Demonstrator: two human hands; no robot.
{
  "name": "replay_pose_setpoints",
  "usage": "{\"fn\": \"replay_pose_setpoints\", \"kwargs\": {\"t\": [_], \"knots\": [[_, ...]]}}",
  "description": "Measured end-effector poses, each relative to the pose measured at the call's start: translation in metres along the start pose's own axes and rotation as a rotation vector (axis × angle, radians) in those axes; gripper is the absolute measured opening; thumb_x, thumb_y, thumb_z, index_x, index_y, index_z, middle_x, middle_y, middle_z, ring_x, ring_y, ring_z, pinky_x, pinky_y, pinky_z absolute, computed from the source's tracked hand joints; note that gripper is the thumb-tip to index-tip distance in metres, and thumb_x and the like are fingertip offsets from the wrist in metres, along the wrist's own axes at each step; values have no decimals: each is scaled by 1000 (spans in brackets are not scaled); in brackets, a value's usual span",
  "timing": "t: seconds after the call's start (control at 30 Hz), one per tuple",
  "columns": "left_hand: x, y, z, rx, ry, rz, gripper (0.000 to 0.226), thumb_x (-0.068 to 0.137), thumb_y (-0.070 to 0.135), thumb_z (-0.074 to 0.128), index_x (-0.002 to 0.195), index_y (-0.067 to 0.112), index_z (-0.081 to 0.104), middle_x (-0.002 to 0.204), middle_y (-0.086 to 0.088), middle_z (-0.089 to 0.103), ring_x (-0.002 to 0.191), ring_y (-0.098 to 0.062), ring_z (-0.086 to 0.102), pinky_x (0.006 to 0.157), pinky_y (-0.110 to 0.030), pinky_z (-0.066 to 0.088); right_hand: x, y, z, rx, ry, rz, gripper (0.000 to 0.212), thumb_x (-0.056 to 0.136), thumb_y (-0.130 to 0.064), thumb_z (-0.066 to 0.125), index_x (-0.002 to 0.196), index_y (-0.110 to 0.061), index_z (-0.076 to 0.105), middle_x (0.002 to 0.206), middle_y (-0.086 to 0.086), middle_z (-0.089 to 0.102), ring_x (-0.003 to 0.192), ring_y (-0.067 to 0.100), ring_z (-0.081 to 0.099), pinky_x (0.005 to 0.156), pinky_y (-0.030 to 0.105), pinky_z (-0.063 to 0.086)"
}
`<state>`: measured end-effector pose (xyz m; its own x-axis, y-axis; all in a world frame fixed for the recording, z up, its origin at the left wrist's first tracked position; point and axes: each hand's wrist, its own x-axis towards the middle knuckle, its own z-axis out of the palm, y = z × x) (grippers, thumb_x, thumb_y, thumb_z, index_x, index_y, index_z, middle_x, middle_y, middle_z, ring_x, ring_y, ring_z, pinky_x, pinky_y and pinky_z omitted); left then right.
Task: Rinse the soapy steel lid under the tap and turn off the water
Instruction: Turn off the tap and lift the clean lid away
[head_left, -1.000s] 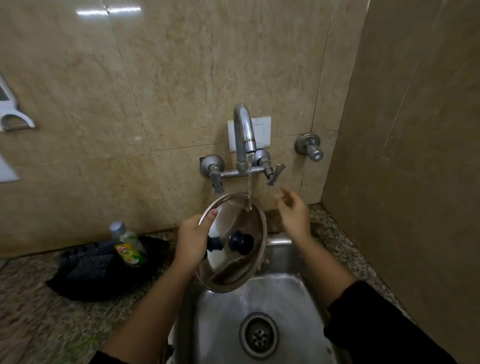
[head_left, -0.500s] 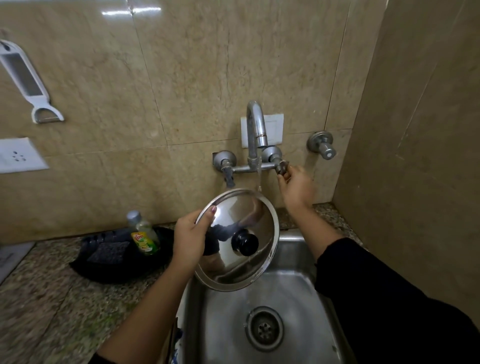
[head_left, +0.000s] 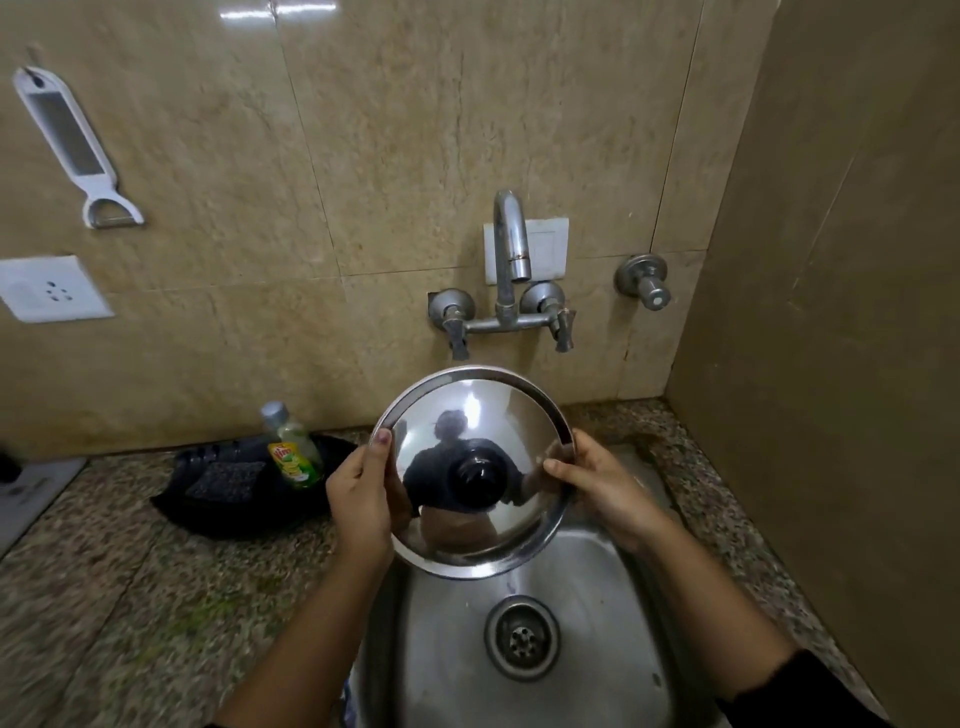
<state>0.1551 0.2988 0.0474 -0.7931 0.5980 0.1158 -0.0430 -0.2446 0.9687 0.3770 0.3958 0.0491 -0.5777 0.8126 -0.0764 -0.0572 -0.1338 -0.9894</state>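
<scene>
The round steel lid with a black knob is held upright over the steel sink, its shiny top facing me, below the tap. My left hand grips its left rim and my right hand grips its right rim. No suds show on the lid. The wall tap stands above the lid with no water running from its spout. Its two handles point down.
A dish soap bottle stands in a black tray on the speckled counter, left of the sink. A separate valve juts from the wall on the right. A white peeler and a socket are on the left wall. A side wall closes the right.
My right hand left the tap's right handle and came down onto the lid's right rim. The water stream stopped. The lid turned to face me and sits lower, centred over the sink.
</scene>
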Motion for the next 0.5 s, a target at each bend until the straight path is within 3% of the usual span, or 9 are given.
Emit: {"fn": "replay_pose_setpoints", "kwargs": {"t": [0.03, 0.17, 0.33, 0.5], "knots": [[-5, -3, -3, 5, 11, -3, 34, 92, 27, 57, 64, 10, 58, 61, -4, 51, 61, -14, 45, 58, -27, 40, -4, 0, 0, 7, -23, -13, 21, 85, -14, 67, 105, -19, 62, 105, 36, 60, 90, 39, 64, 81, 50, 51], [-18, -9, -10, -54, 86, -79, 28, 94, 25, 54, 70, 16, 64, 63, 10, 65, 62, 0, 56, 60, -14, 49, -12, -9, 9, -31, -43, -84, 23, 90, -4, 60, 108, -18, 61, 78, -1, 67, 75, 21, 63, 65, 30, 54], [-16, -11, -30, 5, 32, -204, 26, 96, 33, 49, 89, 20, 70, 88, -1, 70, 89, -20, 65, 84, -36, 51, -5, -27, 39, -180, -31, -225, 26, 91, -4, 58, 93, -28, 64, 73, -11, 61, 76, 8, 59, 71, 22, 47], [8, -4, -65, 79, 4, -175, 26, 98, 29, 45, 88, 23, 68, 91, 0, 70, 89, -21, 63, 77, -35, 48, 11, -45, 83, -125, 31, -272, 23, 89, 7, 55, 90, -15, 60, 62, -13, 60, 63, -1, 56, 63, 14, 44]]}}
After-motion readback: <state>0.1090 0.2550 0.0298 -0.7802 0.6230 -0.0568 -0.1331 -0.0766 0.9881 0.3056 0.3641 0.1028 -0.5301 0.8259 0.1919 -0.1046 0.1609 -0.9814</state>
